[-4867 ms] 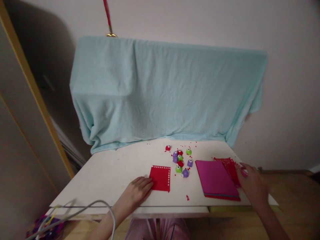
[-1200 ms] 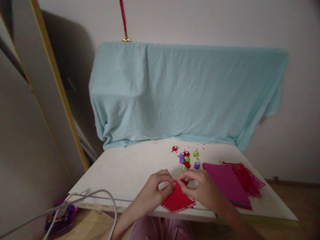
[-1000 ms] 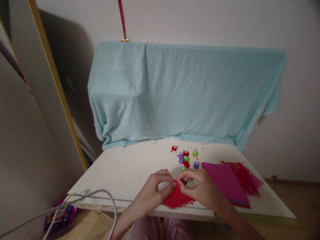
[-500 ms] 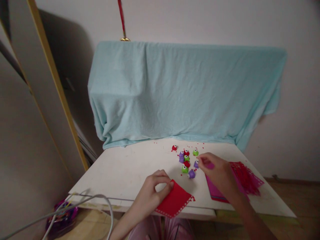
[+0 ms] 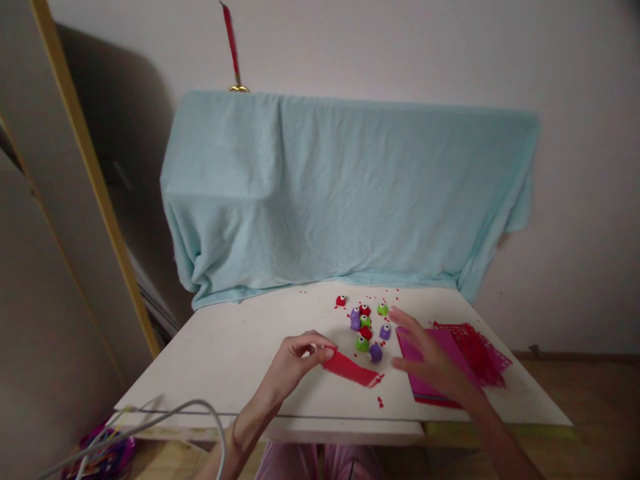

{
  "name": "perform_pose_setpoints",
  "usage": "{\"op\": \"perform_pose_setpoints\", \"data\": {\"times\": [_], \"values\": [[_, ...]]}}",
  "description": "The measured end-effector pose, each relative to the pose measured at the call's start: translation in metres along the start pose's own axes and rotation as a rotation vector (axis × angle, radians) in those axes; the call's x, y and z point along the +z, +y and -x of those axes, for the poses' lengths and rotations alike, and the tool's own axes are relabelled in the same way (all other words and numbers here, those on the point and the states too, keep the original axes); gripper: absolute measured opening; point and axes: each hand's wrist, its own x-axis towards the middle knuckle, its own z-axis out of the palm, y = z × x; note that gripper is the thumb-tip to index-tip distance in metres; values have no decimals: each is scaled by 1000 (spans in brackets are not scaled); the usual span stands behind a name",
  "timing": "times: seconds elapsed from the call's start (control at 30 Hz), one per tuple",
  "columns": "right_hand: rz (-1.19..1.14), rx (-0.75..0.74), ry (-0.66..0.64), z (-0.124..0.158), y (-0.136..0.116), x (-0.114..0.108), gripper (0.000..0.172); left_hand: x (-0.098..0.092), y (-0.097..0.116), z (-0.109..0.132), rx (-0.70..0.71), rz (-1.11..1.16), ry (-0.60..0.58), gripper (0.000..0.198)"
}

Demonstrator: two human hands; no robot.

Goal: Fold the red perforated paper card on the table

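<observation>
My left hand [image 5: 300,360] pinches the corner of a red felt-like sheet [image 5: 350,370], which is tilted so that it looks narrow. Small holes run along the sheet's edge, and red bits hang at its far corner. To the right, my right hand [image 5: 425,353] is spread with nothing between its fingers, above the left part of a magenta sheet stack [image 5: 433,363]. Between and beyond my hands sit several small red, green and purple figures with big eyes, among them a purple one [image 5: 375,352] and a green one [image 5: 362,343].
Red punched strips [image 5: 475,353] lie over the magenta stack's right side. Small red scraps [image 5: 381,403] dot the white table [image 5: 225,360]. A pale blue cloth [image 5: 340,193] drapes behind it. A white cable [image 5: 190,403] loops at the left front, near a purple bag [image 5: 107,453].
My right hand has opened from a pinch and moved nearer. The left hand has lifted and tilted the red sheet. Red scraps now lie on the table near its corner. The view has shifted.
</observation>
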Motion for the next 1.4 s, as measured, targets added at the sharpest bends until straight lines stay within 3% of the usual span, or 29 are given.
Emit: {"op": "perform_pose_setpoints", "data": {"times": [0.07,0.13,0.2,0.3,0.37,0.43,0.53,0.6,0.67,0.73,0.83,0.97,1.2,1.4], "values": [[-213,-58,-215,3,-36,27,86,-1,-1,-3,4,121,56,23],[-330,-95,-303,4,-59,51,96,-2,-6,-4,-5,190,158,24],[-306,-80,-213,1,-72,69,75,-4,-14,-3,-18,242,231,25],[-170,-252,75,-6,-83,85,14,-10,-26,-1,-23,316,247,25],[-38,-374,184,-11,-87,90,11,-14,-32,2,7,285,239,28],[206,-535,203,-11,-88,95,24,-18,-38,6,71,154,265,38],[581,-734,193,-2,-78,112,35,-19,-48,16,235,-273,349,54],[651,-670,149,8,-67,131,35,-15,-57,25,312,-545,297,59],[668,-604,104,18,-55,151,32,-9,-67,35,354,-675,144,57],[682,-541,52,25,-46,167,28,-2,-76,42,370,-745,4,53],[657,-465,-41,28,-39,177,22,6,-87,45,285,-758,-24,39],[416,-314,-101,24,-37,167,10,8,-89,44,172,-755,-36,19],[-2,-185,-197,17,-31,139,4,-2,-79,44,192,-655,-132,22],[-69,-127,-242,14,-32,135,10,3,-79,40,168,-647,-78,22]]}}
